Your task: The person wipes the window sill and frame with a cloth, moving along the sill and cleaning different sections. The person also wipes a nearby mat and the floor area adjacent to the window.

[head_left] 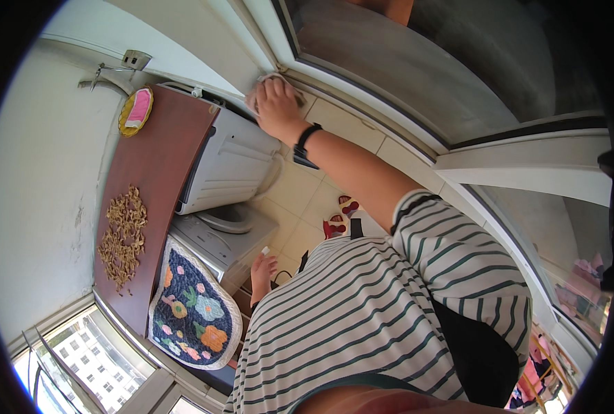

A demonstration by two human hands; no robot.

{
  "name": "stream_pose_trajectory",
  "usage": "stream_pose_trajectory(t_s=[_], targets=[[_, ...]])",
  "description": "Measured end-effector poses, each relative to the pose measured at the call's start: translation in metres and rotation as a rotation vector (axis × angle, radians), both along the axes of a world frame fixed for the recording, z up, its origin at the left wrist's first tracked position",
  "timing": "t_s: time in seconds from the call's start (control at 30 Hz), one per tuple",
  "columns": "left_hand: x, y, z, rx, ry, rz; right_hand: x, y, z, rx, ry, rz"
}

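My right hand (278,103) reaches far forward, a dark band on its wrist. Its fingers are closed over a crumpled greyish-pink cloth (253,95), pressed against the lower corner of a white door or window frame (286,67). A dark glass pane (383,76) sits in the frame just right of the cloth. Low by my body, my left hand (262,271) has its fingers apart. A small white spot shows at one fingertip; I cannot tell what it is. The left hand is nearest a grey front-loading washing machine (214,241).
Left of me, a reddish-brown counter (156,138) bears dried brownish pieces (122,231) and a yellow dish (124,123) with a pink pad. A floral mat (200,303) hangs near its edge. A white appliance (231,159) stands beside it. Sandals (336,224) show on the tiled floor (294,186).
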State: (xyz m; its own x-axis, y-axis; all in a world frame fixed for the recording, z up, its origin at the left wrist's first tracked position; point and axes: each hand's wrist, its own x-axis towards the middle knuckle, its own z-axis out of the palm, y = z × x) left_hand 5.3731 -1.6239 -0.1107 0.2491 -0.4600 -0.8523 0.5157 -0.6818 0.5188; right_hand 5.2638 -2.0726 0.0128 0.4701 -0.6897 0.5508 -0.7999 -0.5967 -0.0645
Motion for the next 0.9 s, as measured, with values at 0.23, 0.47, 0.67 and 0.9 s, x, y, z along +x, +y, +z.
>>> stream_pose_trajectory(t_s=[0.23, 0.47, 0.67, 0.9], targets=[[0.021, 0.003, -0.006, -0.033, -0.015, 0.027, -0.013, -0.005, -0.016, 0.066, 0.072, -0.017], [0.031, -0.047, 0.005, -0.104, -0.069, -0.112, -0.124, 0.056, 0.011, 0.133, 0.073, -0.014], [0.02, -0.112, 0.007, -0.387, -0.248, -0.386, -0.236, 0.131, 0.031, 0.152, 0.132, -0.166], [-0.016, -0.169, 0.018, -0.71, -0.324, -0.646, -0.34, 0.216, 0.052, 0.164, 0.153, -0.368]])
